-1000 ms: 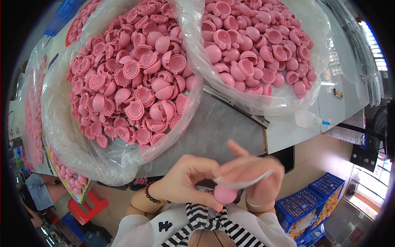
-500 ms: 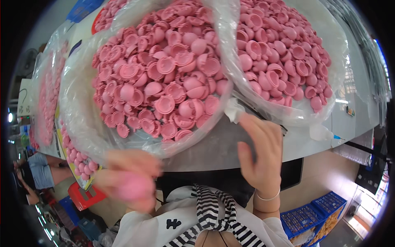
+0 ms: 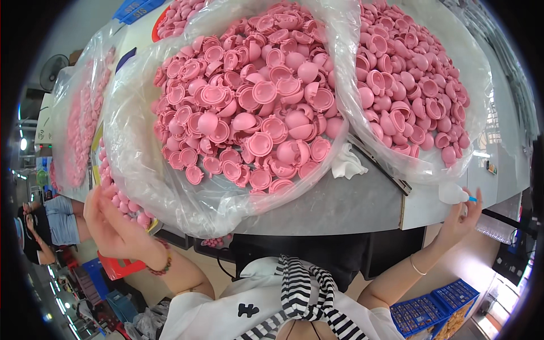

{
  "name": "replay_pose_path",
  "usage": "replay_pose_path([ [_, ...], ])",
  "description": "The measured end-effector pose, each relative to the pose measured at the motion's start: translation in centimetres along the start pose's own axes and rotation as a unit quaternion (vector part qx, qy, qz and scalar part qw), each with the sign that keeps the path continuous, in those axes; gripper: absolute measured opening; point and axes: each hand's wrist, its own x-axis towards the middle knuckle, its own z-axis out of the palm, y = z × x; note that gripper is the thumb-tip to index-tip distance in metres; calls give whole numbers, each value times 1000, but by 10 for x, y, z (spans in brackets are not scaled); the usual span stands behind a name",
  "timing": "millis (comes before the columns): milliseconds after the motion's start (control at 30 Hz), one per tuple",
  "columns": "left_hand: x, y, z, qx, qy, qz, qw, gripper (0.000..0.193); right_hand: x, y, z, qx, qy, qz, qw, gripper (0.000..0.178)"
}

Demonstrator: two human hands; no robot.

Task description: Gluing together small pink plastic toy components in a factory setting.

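My left hand (image 3: 122,229) is open at the left table edge, fingers stretched, with nothing visible in it. Just beyond it are pink balls (image 3: 126,205), partly hidden by the hand. On the right, my right hand (image 3: 462,221) is at a white squeeze bottle (image 3: 451,193) with a blue tip, which lies on the table. Its fingers are apart around the tip; whether they touch it is hard to tell. A large clear plastic bag (image 3: 133,164) in front of me lies spread wide, filled with pink hinged ball shells (image 3: 260,93).
A second clear bag (image 3: 348,73) of pink shells (image 3: 419,90) lies to the right. Between the bags are a crumpled white tissue (image 3: 347,163) and a dark metal strip (image 3: 385,167). A red stool (image 3: 122,267) and blue crates (image 3: 433,306) stand below the table. Another person (image 3: 56,221) is at far left.
The pink ball in my left hand is gone from it, and that hand has moved left and opened. My right hand has left the tissue and gone right to the squeeze bottle. The view has shifted slightly.
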Motion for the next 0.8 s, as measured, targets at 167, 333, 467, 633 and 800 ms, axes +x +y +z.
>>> replay_pose_path([
  [167, -28, 49, 62, 52, -441, 148, 884, 30, 0, 9, 4, 171, -23, 78, 982, 32],
  [333, -39, 38, 62, 27, -487, 56, 871, 32, -10, 2, 4, 214, -79, -20, 973, 29],
  [467, -42, 37, 61, -94, -371, -12, 924, 35, -17, -10, 11, 43, -32, -59, 997, 33],
  [633, -60, 66, 49, -431, -453, -168, 762, 24, -51, -65, 0, 504, -81, 24, 859, 42],
  [800, -107, 100, 79, -537, -568, -178, 598, 15, -85, -110, 1, 693, -339, 167, 614, 39],
])
